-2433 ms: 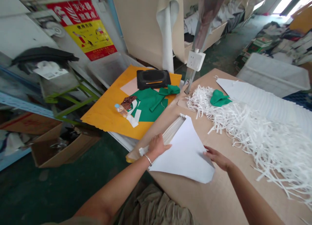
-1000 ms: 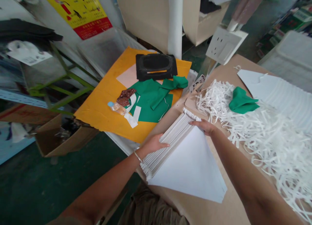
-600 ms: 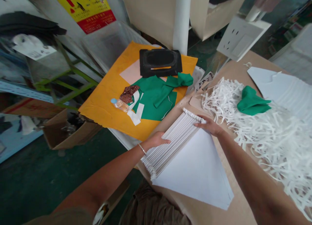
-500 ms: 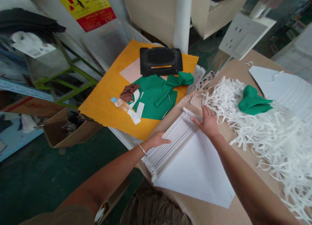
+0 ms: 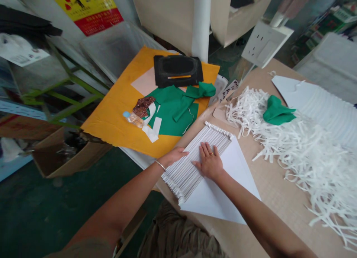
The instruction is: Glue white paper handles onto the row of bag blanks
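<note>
A layered stack of white sheets (image 5: 192, 176) lies on the brown tabletop, its many edges showing as fine lines and its two ends bunched with white ties or strips. A plain white triangular flap spreads from its right side. My left hand (image 5: 175, 156) grips the stack's left edge, thumb on top and the other fingers partly hidden along the side. Flat on the middle of the stack rests my right hand (image 5: 211, 162), open, fingers spread, a ring on one finger.
White strips (image 5: 315, 157) are heaped on the brown table (image 5: 267, 183), with a green cloth piece (image 5: 277, 111) on top. Behind lie more white sheets (image 5: 320, 98). At left, a yellow sheet (image 5: 108, 120) carries green fabric (image 5: 167, 101) and a black panel (image 5: 178, 71). A socket box (image 5: 264, 42) stands behind.
My right hand has moved from the stack's far end onto its middle, lying flat. The white flap's near corner has drawn closer to the stack. My left hand stays at the left edge.
</note>
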A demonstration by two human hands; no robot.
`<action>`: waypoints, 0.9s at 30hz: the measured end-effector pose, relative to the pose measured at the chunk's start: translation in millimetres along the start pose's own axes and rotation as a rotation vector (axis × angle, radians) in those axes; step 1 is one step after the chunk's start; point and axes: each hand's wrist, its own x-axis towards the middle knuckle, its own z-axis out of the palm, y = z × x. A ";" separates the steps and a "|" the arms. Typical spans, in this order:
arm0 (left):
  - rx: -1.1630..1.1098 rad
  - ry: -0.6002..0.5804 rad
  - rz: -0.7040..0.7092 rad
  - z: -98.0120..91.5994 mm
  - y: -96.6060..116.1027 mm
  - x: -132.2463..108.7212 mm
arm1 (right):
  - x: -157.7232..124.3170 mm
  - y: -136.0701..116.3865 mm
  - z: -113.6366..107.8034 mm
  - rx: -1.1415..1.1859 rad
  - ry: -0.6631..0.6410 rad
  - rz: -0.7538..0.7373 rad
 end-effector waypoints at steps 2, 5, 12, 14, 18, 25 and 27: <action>0.012 -0.022 -0.008 0.0 3.3 -1.0 | -13.3 -3.3 3.0 0.004 0.041 -0.010; 0.246 0.047 0.001 1.5 13.5 -8.1 | -33.0 -5.6 6.5 0.012 0.078 -0.033; 0.927 0.346 0.533 67.1 14.6 -50.9 | -87.0 6.0 14.2 0.022 0.225 -0.025; 1.034 0.199 0.645 93.2 6.7 -61.6 | -106.3 11.6 20.3 0.024 0.262 0.039; 1.123 0.127 0.627 125.4 1.4 -74.5 | -148.3 26.3 40.0 0.074 0.321 0.144; 1.203 0.125 0.734 170.5 -0.1 -83.2 | -227.8 61.1 94.2 0.113 0.455 0.376; 1.219 0.142 0.765 189.8 -7.4 -84.9 | -249.7 69.3 110.2 0.085 0.480 0.405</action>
